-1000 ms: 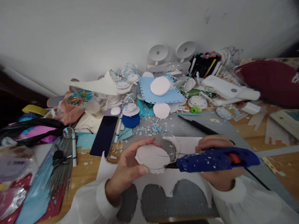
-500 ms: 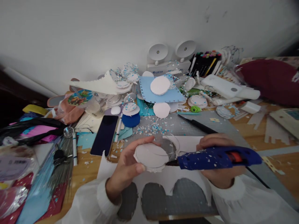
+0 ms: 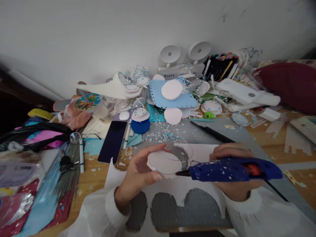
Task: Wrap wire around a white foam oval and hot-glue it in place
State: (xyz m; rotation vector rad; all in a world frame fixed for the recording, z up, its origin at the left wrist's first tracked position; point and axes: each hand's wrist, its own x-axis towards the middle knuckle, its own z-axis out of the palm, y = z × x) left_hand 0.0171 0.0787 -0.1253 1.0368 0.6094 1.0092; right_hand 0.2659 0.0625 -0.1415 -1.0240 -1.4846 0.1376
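Note:
My left hand is closed around a white foam disc with a clear round cover, thumb below and fingers above its rim. My right hand grips a blue hot glue gun speckled with white bits. Its dark nozzle touches the disc's lower right edge. Both hands hover over a white sheet with rounded cut-outs lying on a grey cutting mat.
A black phone, a blue bowl, a light-blue card with white discs, markers and a twin-head white lamp crowd the back. Coloured papers pile at left. A maroon cushion lies at right.
The view has shifted slightly right. The glue gun's nozzle has slid a little along the disc's lower right edge. Both hands keep their hold.

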